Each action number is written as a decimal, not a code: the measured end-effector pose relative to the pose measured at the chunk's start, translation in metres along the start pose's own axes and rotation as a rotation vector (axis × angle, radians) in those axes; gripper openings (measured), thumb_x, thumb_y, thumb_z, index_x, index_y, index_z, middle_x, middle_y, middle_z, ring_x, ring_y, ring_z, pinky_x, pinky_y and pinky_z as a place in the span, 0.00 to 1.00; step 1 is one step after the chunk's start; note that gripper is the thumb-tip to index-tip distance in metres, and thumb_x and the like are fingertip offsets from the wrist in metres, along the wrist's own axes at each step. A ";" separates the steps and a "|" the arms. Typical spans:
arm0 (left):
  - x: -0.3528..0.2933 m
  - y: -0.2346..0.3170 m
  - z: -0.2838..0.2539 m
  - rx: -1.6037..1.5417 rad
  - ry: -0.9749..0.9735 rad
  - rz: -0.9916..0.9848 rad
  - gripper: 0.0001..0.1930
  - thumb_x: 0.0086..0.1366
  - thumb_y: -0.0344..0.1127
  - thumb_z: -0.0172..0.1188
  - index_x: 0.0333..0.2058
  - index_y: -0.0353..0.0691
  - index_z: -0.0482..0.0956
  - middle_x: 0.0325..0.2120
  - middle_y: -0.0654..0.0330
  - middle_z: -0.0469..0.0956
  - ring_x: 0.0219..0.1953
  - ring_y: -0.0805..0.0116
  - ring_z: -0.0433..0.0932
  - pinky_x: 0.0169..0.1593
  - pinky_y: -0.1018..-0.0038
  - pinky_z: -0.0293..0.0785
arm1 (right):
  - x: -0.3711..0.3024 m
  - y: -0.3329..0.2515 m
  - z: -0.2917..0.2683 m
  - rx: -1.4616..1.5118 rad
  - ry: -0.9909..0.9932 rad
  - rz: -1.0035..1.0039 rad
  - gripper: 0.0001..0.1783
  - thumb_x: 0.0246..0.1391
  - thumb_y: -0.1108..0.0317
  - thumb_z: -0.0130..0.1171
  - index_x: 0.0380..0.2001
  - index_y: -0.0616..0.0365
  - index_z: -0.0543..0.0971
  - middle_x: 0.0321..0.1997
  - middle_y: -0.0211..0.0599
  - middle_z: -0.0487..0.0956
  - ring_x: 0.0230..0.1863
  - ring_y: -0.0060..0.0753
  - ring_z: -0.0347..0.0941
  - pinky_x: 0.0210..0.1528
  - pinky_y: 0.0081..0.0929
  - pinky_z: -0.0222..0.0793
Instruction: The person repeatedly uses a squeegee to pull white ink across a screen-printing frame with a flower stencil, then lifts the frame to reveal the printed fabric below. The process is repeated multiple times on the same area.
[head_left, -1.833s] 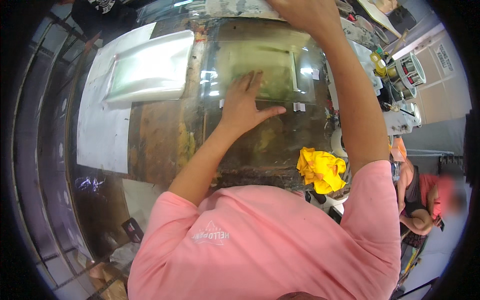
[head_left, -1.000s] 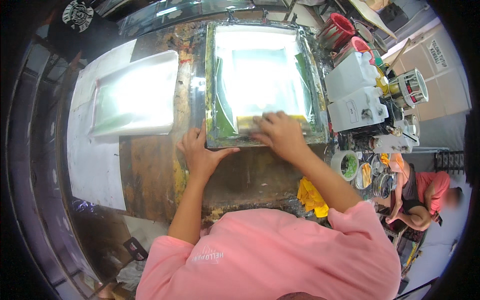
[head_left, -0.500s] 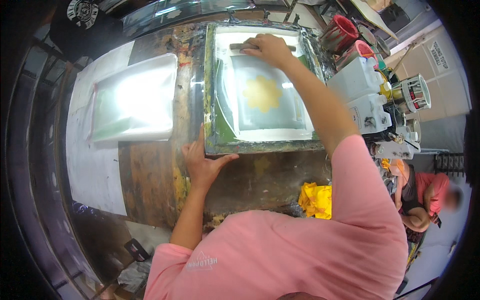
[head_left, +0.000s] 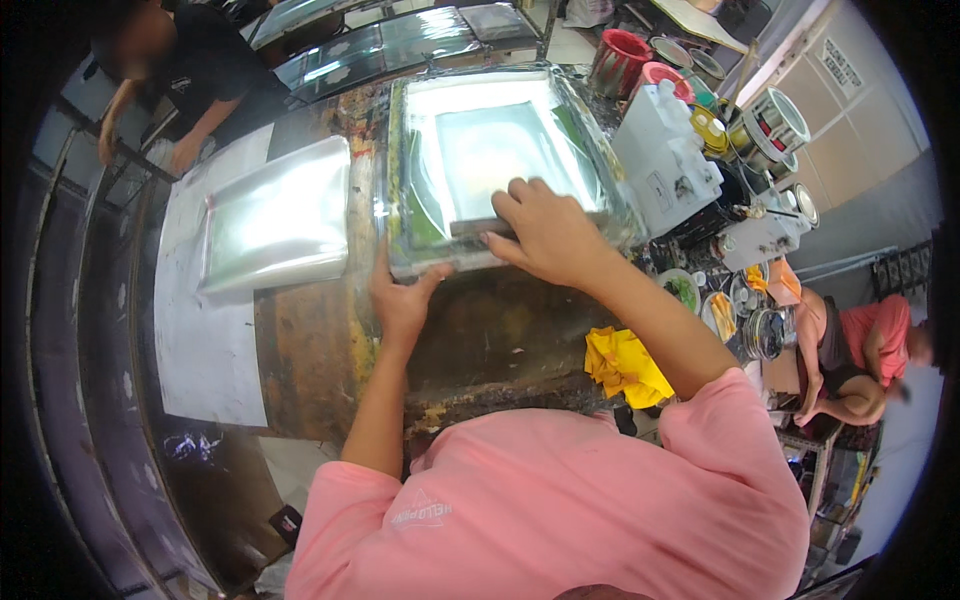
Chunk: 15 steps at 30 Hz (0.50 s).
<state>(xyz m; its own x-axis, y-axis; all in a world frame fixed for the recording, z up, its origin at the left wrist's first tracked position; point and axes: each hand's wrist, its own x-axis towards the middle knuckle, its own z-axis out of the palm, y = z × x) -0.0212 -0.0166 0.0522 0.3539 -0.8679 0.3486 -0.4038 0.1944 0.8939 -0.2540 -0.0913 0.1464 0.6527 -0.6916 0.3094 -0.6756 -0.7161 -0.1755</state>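
Observation:
A printing screen in a paint-stained frame [head_left: 396,170] lies on the work table, its pale mesh [head_left: 490,140] bordered with green and shining with glare. My right hand [head_left: 548,232] is closed on a dark-edged squeegee [head_left: 475,228], which lies crosswise at the near end of the mesh. At the frame's near left corner rests my left hand [head_left: 400,305], thumb stretched along the near edge and fingers along the left side, spread apart. Left of the screen is a clear, shiny plastic sheet or stack of sheets [head_left: 280,215] on white paper [head_left: 205,350].
A crumpled yellow cloth [head_left: 626,368] lies at the table's near right edge. White jugs [head_left: 665,150], a red bucket [head_left: 620,62] and several paint cans crowd the right side. One person in black [head_left: 205,85] stands at the far left; another [head_left: 870,345] sits at the right.
My right hand has drawn the squeegee from the far end of the screen to the near end. My left hand stays at the corner. The person in black now shows more fully.

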 end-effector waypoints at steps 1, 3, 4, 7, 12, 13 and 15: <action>0.010 0.009 0.003 -0.131 0.050 -0.011 0.53 0.56 0.49 0.82 0.72 0.26 0.63 0.51 0.43 0.82 0.54 0.50 0.80 0.59 0.62 0.75 | 0.007 -0.001 -0.011 -0.008 0.125 -0.048 0.20 0.63 0.51 0.63 0.44 0.57 0.76 0.38 0.42 0.77 0.43 0.51 0.76 0.43 0.47 0.76; 0.027 0.028 0.005 -0.262 0.103 -0.035 0.54 0.59 0.47 0.80 0.74 0.25 0.58 0.55 0.41 0.80 0.57 0.49 0.79 0.61 0.61 0.74 | 0.029 0.001 -0.029 -0.162 0.306 -0.053 0.17 0.62 0.52 0.63 0.39 0.56 0.78 0.36 0.41 0.78 0.42 0.49 0.77 0.46 0.47 0.72; 0.037 0.035 0.002 -0.257 0.105 -0.038 0.55 0.60 0.46 0.79 0.75 0.25 0.55 0.57 0.41 0.78 0.59 0.48 0.78 0.63 0.61 0.73 | 0.046 0.003 -0.037 -0.224 0.441 -0.077 0.16 0.62 0.52 0.63 0.36 0.55 0.79 0.35 0.41 0.79 0.41 0.48 0.77 0.46 0.47 0.70; 0.053 0.044 -0.001 -0.058 0.091 0.168 0.57 0.63 0.47 0.76 0.77 0.26 0.49 0.60 0.39 0.75 0.63 0.47 0.74 0.68 0.60 0.67 | 0.094 0.016 -0.066 -0.296 0.539 -0.083 0.21 0.63 0.46 0.60 0.32 0.54 0.83 0.31 0.37 0.82 0.38 0.46 0.79 0.45 0.47 0.66; 0.003 0.014 0.004 1.072 -0.316 0.002 0.62 0.65 0.73 0.62 0.77 0.26 0.47 0.73 0.34 0.60 0.78 0.42 0.54 0.75 0.35 0.45 | 0.136 0.030 -0.104 -0.243 0.429 -0.027 0.28 0.65 0.41 0.55 0.35 0.58 0.87 0.35 0.47 0.86 0.40 0.50 0.83 0.46 0.51 0.69; -0.011 0.006 0.007 1.068 -0.317 0.020 0.63 0.64 0.75 0.59 0.77 0.26 0.47 0.74 0.34 0.57 0.79 0.43 0.50 0.74 0.32 0.42 | 0.143 0.033 -0.111 -0.203 0.392 -0.016 0.30 0.64 0.41 0.54 0.33 0.59 0.87 0.32 0.51 0.86 0.38 0.53 0.83 0.46 0.53 0.70; -0.027 -0.006 0.011 1.151 -0.447 -0.116 0.64 0.63 0.80 0.55 0.77 0.28 0.48 0.78 0.35 0.49 0.82 0.44 0.41 0.73 0.25 0.36 | 0.154 0.034 -0.117 -0.167 0.445 -0.047 0.32 0.65 0.42 0.51 0.26 0.60 0.86 0.28 0.53 0.85 0.36 0.56 0.83 0.45 0.55 0.70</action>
<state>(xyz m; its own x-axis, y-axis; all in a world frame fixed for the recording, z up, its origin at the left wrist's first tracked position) -0.0374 0.0011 0.0342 0.2100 -0.9767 -0.0449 -0.9749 -0.2126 0.0666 -0.2168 -0.2113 0.2977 0.4979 -0.5255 0.6898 -0.7187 -0.6952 -0.0108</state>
